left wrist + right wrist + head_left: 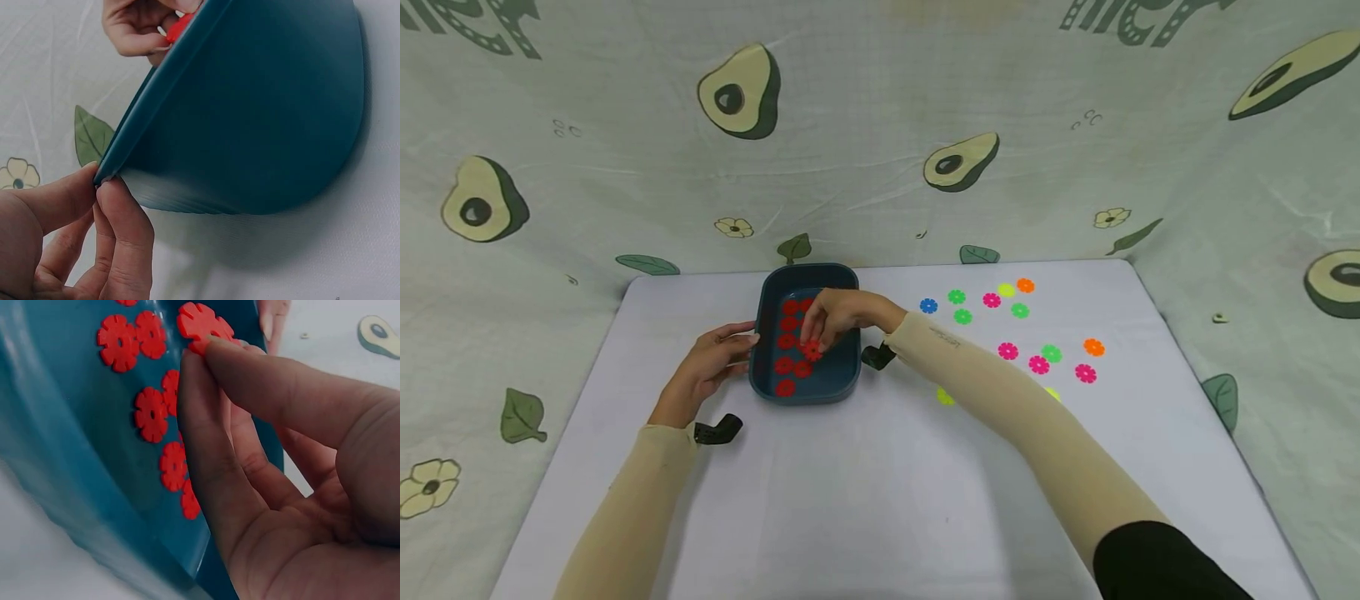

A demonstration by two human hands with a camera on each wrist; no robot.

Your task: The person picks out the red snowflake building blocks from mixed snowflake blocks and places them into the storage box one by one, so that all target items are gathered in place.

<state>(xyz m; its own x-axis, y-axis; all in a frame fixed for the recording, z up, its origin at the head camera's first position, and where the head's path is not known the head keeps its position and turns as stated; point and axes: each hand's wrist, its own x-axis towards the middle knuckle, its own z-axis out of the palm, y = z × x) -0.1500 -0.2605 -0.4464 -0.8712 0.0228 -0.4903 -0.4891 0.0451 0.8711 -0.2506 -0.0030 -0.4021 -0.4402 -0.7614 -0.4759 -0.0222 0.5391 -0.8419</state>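
Observation:
A dark teal plastic basin [827, 388] sits on the white table, with several red notched flower-shaped discs [152, 415] lying flat on its bottom. My left hand [709, 367] pinches the basin's left rim [134, 134] between thumb and fingers. Over the inside of the basin, my right hand [841, 315] pinches a red disc [197, 320] between thumb and index finger. The held disc is raised above the others in the right wrist view. Part of the basin's right wall is hidden behind the right hand.
On the table's right side lie several loose discs: pink [1039, 365], green [962, 317], orange [1093, 347], yellow [945, 396] and one blue [928, 306]. The right forearm passes over some of them. A cloth [850, 192] printed with avocados hangs behind the table.

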